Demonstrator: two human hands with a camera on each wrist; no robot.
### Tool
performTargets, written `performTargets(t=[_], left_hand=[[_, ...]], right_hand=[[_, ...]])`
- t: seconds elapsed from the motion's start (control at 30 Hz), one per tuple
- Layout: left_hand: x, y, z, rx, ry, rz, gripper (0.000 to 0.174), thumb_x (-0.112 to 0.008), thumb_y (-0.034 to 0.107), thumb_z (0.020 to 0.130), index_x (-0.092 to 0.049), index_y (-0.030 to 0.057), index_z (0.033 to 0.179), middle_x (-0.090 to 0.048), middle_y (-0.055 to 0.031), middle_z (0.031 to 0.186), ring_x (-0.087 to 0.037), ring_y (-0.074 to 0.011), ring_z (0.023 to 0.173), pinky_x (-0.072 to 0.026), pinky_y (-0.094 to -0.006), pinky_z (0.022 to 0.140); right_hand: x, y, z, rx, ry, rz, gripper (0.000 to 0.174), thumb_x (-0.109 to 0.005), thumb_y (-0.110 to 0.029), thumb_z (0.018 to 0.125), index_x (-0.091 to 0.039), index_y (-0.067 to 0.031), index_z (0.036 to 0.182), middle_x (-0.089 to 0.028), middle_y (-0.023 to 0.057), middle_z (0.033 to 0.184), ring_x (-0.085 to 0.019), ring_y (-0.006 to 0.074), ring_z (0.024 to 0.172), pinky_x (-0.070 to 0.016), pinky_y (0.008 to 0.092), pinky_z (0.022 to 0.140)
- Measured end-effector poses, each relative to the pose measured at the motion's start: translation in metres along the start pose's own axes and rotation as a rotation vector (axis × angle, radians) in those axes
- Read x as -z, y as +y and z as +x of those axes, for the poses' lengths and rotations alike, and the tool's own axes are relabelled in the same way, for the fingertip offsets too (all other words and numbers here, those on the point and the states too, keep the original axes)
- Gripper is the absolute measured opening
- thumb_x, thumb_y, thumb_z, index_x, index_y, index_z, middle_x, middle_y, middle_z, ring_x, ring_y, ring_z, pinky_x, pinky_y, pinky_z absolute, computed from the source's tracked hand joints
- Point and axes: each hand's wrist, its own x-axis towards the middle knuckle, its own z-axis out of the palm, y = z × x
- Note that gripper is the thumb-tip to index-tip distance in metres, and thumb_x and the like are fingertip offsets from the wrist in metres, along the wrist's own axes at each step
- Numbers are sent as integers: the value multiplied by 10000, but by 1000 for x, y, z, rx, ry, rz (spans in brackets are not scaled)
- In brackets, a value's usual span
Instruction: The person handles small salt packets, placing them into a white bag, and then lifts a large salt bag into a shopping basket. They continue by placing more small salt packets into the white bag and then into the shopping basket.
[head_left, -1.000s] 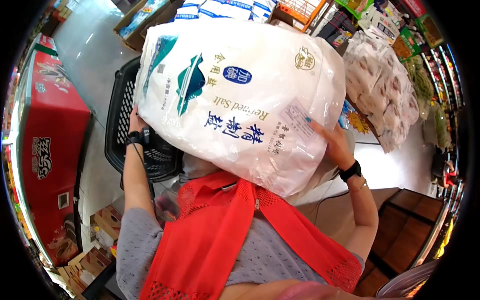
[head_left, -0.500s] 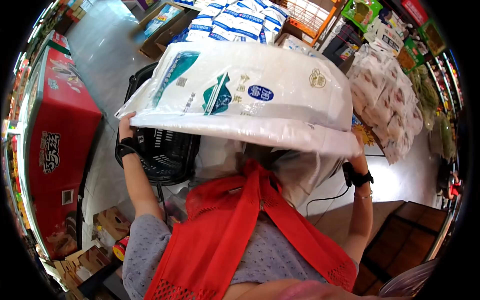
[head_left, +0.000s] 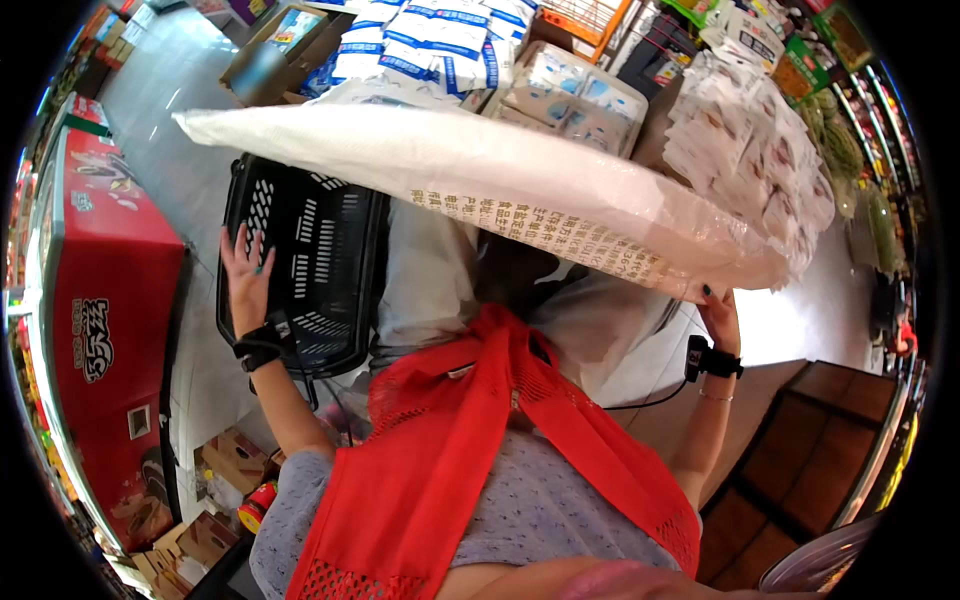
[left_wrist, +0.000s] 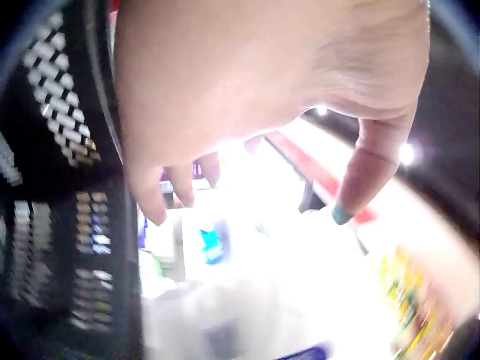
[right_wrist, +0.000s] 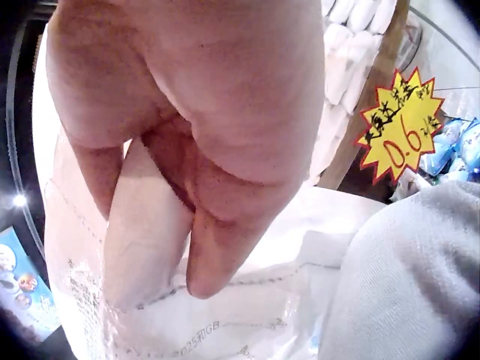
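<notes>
A large white woven sack (head_left: pixel 480 170) spans the head view, tilted edge-on, with lines of small print on its lower face. Its right end is pinched by my right hand (head_left: pixel 720 322), thumb on the near side; the right wrist view shows that hand (right_wrist: pixel 202 142) with fingers bent at the sack (right_wrist: pixel 247 315). My left hand (head_left: pixel 247 285) is off the sack, fingers spread, over the left edge of a black basket (head_left: pixel 340 270). In the left wrist view the left hand (left_wrist: pixel 262 82) holds nothing, beside the basket's slotted wall (left_wrist: pixel 67 187).
Blue-and-white packets (head_left: pixel 430 45) are piled beyond the sack, with wrapped packs (head_left: pixel 575 95) beside them. White bags (head_left: pixel 745 150) are heaped at right, near a yellow price star (right_wrist: pixel 401 124). A red freezer (head_left: pixel 110 330) stands left; brown shelving (head_left: pixel 810 450) stands lower right.
The sack has swung from face-up to edge-on, its left end moving away and up. My left hand has let go of it and spread its fingers; my right hand still holds its end.
</notes>
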Motion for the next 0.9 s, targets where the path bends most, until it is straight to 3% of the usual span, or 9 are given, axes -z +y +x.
performTargets(t=[0.23,0.27,0.3,0.33,0.43,0.53,0.8,0.87,0.9], left_hand=[[-62,-22,50,14,-186,546,950,-513,-42,688,61,188,1409,51,-144,1461,3,-298,1352,-82,-487,1063],[-49,-43,59,8,-193,466,874,-529,-42,696,-50,117,1409,-101,-156,1450,-53,-259,1351,-103,-404,1078],[-37,-44,71,400,-194,474,701,-578,-11,719,-272,43,1347,-282,-174,1386,-138,-239,1336,-122,-328,1078],[-28,-50,77,467,-210,447,671,-582,2,722,-295,42,1327,-283,-177,1385,-138,-245,1336,-114,-337,1076],[-19,-59,85,274,-349,428,583,-596,41,732,-366,39,1268,-286,-186,1384,-136,-264,1336,-88,-365,1073],[-32,-54,96,44,-530,466,500,-610,80,741,-436,36,1208,-289,-196,1382,-134,-284,1336,-62,-394,1070],[-96,-62,106,-334,-960,608,276,-642,234,766,-654,54,976,-231,-220,1405,-44,-373,1338,76,-513,1029],[-90,-71,101,-290,-900,551,292,-632,266,773,-660,48,966,-222,-212,1411,-36,-366,1340,99,-512,1023],[-86,-79,102,-276,-871,523,302,-627,282,776,-662,45,961,-217,-208,1414,-32,-363,1341,110,-511,1020]], right_hand=[[58,1,-49,-24,46,-26,507,-611,-13,742,-418,14,1210,-518,89,1147,-500,213,1053,-394,347,904],[77,7,-56,-52,83,-29,482,-615,-16,740,-438,14,1187,-529,87,1126,-511,213,1032,-405,345,889],[95,15,-63,-81,121,-33,458,-619,-20,738,-457,14,1164,-539,84,1105,-522,212,1011,-416,342,874],[110,28,-69,11,157,12,327,-629,-58,746,-512,12,1043,-567,67,980,-538,182,895,-436,300,800],[125,45,-96,436,268,-805,164,-640,-130,747,-499,-60,795,-475,-12,732,-446,82,684,-403,240,617],[138,46,-109,470,408,-1031,170,-614,-150,769,-509,-50,858,-492,12,816,-463,104,750,-407,257,666],[138,56,-112,370,563,-1063,266,-543,-203,829,-534,-26,1026,-537,75,1040,-509,164,925,-418,303,795],[134,59,-106,332,538,-951,299,-526,-217,844,-540,-19,1068,-548,91,1096,-521,179,969,-420,315,827],[135,57,-98,280,459,-531,288,-525,-203,843,-540,-10,1057,-551,83,1086,-520,171,964,-415,308,835]])
